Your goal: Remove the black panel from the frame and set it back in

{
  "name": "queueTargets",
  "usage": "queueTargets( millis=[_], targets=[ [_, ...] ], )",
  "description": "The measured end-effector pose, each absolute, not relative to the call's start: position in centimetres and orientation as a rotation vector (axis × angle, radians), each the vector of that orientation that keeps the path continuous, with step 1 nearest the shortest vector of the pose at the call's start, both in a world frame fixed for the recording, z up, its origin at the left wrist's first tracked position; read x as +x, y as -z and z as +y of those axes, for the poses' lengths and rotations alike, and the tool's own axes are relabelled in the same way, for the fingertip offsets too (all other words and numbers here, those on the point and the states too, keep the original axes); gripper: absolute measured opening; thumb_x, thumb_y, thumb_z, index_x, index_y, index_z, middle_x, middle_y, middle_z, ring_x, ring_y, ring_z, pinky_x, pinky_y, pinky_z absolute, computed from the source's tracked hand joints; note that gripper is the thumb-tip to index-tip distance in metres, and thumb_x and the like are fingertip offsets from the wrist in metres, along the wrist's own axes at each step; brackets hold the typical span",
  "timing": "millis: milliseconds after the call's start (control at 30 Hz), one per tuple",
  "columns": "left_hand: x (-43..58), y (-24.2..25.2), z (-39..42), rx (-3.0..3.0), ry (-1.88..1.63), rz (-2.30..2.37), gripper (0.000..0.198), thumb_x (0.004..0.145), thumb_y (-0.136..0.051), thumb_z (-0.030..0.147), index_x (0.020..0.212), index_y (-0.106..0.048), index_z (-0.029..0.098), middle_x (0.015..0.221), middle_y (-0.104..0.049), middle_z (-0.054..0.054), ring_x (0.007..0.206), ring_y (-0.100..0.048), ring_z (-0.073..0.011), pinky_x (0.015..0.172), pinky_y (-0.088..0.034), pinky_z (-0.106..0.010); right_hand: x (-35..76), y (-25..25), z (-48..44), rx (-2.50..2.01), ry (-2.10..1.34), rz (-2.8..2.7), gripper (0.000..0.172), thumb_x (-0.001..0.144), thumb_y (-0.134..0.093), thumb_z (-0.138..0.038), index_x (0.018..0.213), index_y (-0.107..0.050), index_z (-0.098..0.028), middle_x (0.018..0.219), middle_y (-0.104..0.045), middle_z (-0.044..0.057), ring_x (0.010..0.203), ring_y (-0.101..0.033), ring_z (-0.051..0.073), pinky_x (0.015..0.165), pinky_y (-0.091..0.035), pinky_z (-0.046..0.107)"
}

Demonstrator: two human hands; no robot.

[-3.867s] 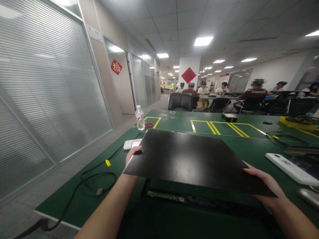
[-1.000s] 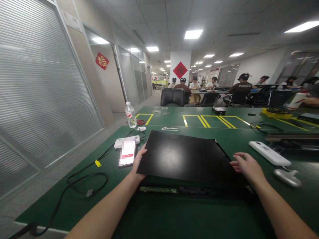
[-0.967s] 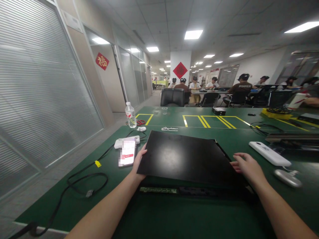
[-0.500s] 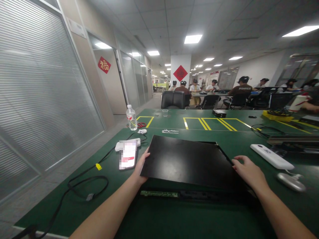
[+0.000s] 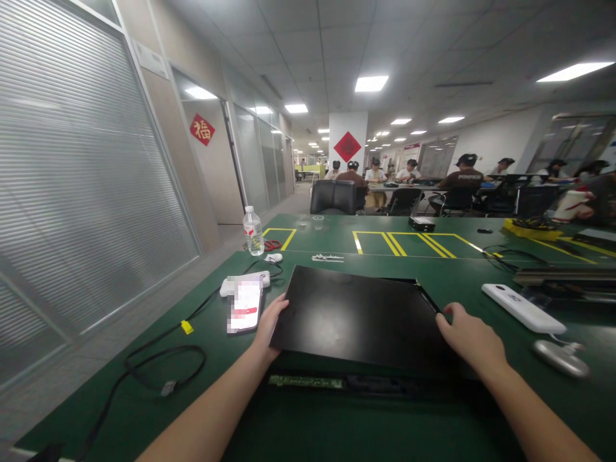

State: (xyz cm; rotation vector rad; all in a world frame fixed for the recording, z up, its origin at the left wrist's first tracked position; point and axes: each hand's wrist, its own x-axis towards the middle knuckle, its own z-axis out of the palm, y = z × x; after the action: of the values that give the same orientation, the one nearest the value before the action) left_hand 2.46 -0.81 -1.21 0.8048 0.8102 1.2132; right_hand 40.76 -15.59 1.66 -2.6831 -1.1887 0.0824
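A large flat black panel [image 5: 356, 314] lies on the green table [image 5: 337, 423] over a dark frame whose front edge shows a green circuit strip [image 5: 305, 382]. My left hand [image 5: 269, 321] grips the panel's left edge, fingers curled around it. My right hand [image 5: 469, 337] rests on the panel's right edge with fingers bent over it; whether it grips is unclear.
A phone [image 5: 244, 312] and a white power strip [image 5: 240, 282] lie left of the panel, with a black cable [image 5: 158, 359] looping toward the table edge. A white device [image 5: 517, 307] and a grey mouse [image 5: 561, 357] sit right. A water bottle [image 5: 253, 231] stands farther back. People sit at far tables.
The panel, held tilted above the table earlier, now lies low over the frame. My right hand moved from the near right corner up along the right edge.
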Motion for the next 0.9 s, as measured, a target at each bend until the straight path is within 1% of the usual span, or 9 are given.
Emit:
queueTargets(
  millis=[133,200,333,500,600,700,800,900],
  targets=[
    [2.3,0.5,-1.0,0.841,-1.249,0.89,0.047,0.057,-0.083,0.028,0.101,-0.077,0.017,0.09,-0.079,-0.007,0.087,-0.073,-0.0279,0.075,-0.053,-0.033,40.5,-1.7,-15.3,-2.709,-0.066,-1.241,0.051,0.096,-0.027,-0.045,0.123,-0.059,-0.016,0.1,-0.073,0.02,0.092,-0.072,0.037,0.078,-0.052,0.045],
    [2.3,0.3,-1.1,0.873,-1.257,0.909,0.045,0.055,-0.083,0.03,0.097,-0.077,0.017,0.087,-0.079,-0.006,0.086,-0.073,-0.0275,0.074,-0.052,-0.032,40.6,-1.7,-15.2,-2.714,-0.05,-1.252,0.051,0.096,-0.027,-0.045,0.122,-0.059,-0.016,0.1,-0.073,0.02,0.092,-0.072,0.036,0.078,-0.052,0.045],
    [2.2,0.3,-1.1,0.939,-1.246,0.908,0.042,0.059,-0.082,0.033,0.098,-0.076,0.017,0.088,-0.078,-0.005,0.086,-0.072,-0.0268,0.076,-0.051,-0.033,40.8,-1.4,-15.2,-2.695,-0.012,-1.276,0.05,0.096,-0.028,-0.046,0.118,-0.062,-0.016,0.099,-0.073,0.02,0.089,-0.072,0.036,0.076,-0.052,0.045],
    [2.0,0.6,-0.9,1.002,-1.235,0.891,0.04,0.061,-0.079,0.035,0.097,-0.074,0.018,0.088,-0.077,-0.005,0.086,-0.071,-0.0271,0.078,-0.05,-0.035,41.6,-1.0,-15.0,-2.672,0.032,-1.318,0.049,0.096,-0.032,-0.045,0.114,-0.066,-0.015,0.098,-0.073,0.022,0.089,-0.072,0.039,0.075,-0.052,0.046],
    [2.0,0.8,-0.7,1.012,-1.229,0.909,0.039,0.061,-0.079,0.035,0.096,-0.074,0.019,0.086,-0.076,-0.005,0.083,-0.07,-0.0265,0.076,-0.05,-0.035,42.3,-1.0,-14.6,-2.664,0.027,-1.34,0.047,0.095,-0.036,-0.045,0.112,-0.069,-0.016,0.098,-0.073,0.021,0.09,-0.072,0.037,0.075,-0.052,0.044],
    [1.9,0.8,-0.6,1.032,-1.219,0.926,0.038,0.062,-0.078,0.034,0.097,-0.074,0.019,0.088,-0.077,-0.005,0.085,-0.071,-0.0268,0.077,-0.051,-0.035,43.2,-1.3,-14.0,-2.66,-0.028,-1.359,0.044,0.094,-0.04,-0.045,0.107,-0.071,-0.018,0.099,-0.074,0.02,0.092,-0.072,0.035,0.077,-0.052,0.042],
    [1.6,0.5,-0.7,1.064,-1.205,0.942,0.037,0.062,-0.079,0.033,0.096,-0.074,0.018,0.09,-0.077,-0.006,0.087,-0.071,-0.0278,0.081,-0.051,-0.037,44.0,-1.5,-13.2,-2.653,-0.114,-1.36,0.043,0.093,-0.042,-0.045,0.103,-0.073,-0.018,0.097,-0.074,0.018,0.091,-0.072,0.033,0.077,-0.052,0.041],
    [1.2,0.1,-0.7,1.132,-1.161,0.96,0.034,0.063,-0.081,0.032,0.094,-0.075,0.018,0.089,-0.076,-0.007,0.09,-0.07,-0.0298,0.09,-0.05,-0.042,44.8,-1.2,-12.8,-2.628,-0.187,-1.359,0.045,0.093,-0.041,-0.047,0.105,-0.073,-0.017,0.097,-0.075,0.017,0.092,-0.071,0.033,0.078,-0.052,0.041]
  ],
)
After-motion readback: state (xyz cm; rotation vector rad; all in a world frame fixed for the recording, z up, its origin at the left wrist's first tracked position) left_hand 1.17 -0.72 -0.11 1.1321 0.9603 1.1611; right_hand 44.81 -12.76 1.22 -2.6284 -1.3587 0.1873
